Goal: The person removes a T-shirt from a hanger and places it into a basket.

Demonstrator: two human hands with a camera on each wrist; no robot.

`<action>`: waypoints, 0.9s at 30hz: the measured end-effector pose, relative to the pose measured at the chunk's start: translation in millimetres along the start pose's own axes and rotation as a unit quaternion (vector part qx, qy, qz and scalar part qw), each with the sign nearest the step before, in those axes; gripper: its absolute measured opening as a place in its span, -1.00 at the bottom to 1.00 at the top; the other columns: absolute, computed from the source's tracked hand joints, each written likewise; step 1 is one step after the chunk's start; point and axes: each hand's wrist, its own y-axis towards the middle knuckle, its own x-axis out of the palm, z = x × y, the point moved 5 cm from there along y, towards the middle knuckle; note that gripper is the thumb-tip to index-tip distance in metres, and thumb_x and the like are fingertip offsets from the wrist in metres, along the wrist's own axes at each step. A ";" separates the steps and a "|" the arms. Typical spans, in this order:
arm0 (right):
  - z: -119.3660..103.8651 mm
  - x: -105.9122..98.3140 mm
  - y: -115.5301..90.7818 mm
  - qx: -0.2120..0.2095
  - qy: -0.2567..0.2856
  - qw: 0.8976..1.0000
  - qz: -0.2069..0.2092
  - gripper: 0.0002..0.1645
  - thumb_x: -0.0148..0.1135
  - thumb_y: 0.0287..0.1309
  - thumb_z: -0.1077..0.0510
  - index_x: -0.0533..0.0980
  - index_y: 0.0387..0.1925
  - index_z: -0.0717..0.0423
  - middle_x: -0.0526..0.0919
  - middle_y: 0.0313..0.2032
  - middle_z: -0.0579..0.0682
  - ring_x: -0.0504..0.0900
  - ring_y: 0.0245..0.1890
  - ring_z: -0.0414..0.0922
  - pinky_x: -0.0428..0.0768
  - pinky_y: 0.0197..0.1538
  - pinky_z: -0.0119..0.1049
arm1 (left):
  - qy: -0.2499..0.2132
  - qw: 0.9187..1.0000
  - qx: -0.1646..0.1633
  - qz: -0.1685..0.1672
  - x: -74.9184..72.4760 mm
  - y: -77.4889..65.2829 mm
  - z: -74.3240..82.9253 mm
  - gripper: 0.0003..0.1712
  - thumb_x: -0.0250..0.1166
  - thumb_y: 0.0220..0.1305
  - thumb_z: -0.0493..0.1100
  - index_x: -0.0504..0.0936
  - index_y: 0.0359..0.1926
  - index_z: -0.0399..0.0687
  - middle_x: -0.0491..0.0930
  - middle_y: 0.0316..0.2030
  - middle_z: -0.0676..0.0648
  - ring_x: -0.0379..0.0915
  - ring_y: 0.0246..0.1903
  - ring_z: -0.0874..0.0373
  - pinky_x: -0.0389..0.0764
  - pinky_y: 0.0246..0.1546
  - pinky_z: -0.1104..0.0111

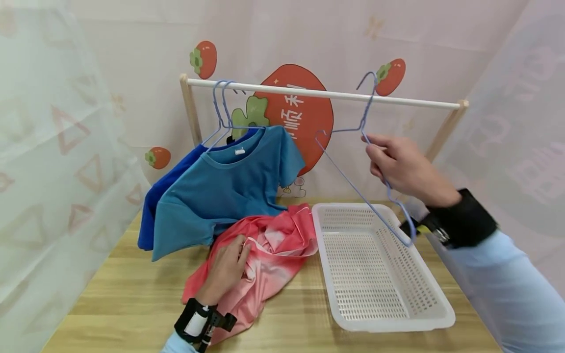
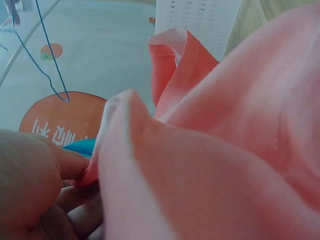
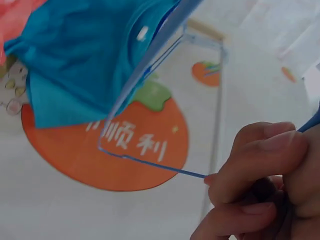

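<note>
My right hand [image 1: 403, 164] holds a blue wire hanger [image 1: 364, 117] beside its neck, with the hook pointing up in front of the rail. Nothing hangs on this hanger. Low on the table, my left hand [image 1: 226, 268] pinches the edge of a crumpled pink-and-white garment [image 1: 275, 267]. In the left wrist view, thumb and fingers close on the cloth [image 2: 215, 160], whose folds fill much of the picture. A teal T-shirt [image 1: 238, 181] hangs on the rail just behind the pink garment, partly covering a dark blue garment [image 1: 151, 211].
A white rail [image 1: 282, 90] on wooden posts runs across the back. To the right, a white perforated basket [image 1: 384, 323] stands on the wooden table [image 1: 119, 304], beneath the held hanger. Pale printed curtains [image 1: 53, 122] close off the sides and back.
</note>
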 end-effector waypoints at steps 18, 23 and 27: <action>45.3 80.6 37.7 0.002 0.076 0.997 0.007 -0.40 -0.05 0.68 -0.04 0.37 0.48 0.26 0.52 -0.54 0.04 0.48 -0.57 -0.15 0.42 -0.40 -0.33 | 0.023 1.000 -0.016 0.005 4.6 -4.6 -13.6 -0.91 0.17 0.58 -0.23 0.52 0.02 -0.10 0.29 -0.63 0.04 0.34 -0.62 0.25 0.28 -0.53 0.37; 76.8 95.6 19.8 0.047 0.159 0.983 0.075 -0.45 -0.23 0.71 -0.01 0.50 0.29 0.29 0.55 -0.47 0.06 0.45 -0.63 -0.20 0.45 -0.52 -0.36 | 0.056 0.998 -0.032 -0.001 0.2 0.2 -16.7 -0.86 0.17 0.58 -0.16 0.50 0.03 -0.11 0.33 -0.63 -0.04 0.44 -0.58 0.14 0.31 -0.54 0.31; 109.0 127.5 0.8 0.098 0.100 0.989 0.044 -0.56 -0.04 0.60 0.13 0.52 0.19 0.41 0.62 -0.45 0.03 0.49 -0.52 -0.26 0.44 -0.42 -0.41 | 0.090 0.995 -0.009 0.037 -2.5 1.9 -17.0 -0.74 0.22 0.52 -0.16 0.57 0.11 -0.18 0.64 -0.28 -0.21 0.60 -0.15 -0.09 0.62 -0.26 0.05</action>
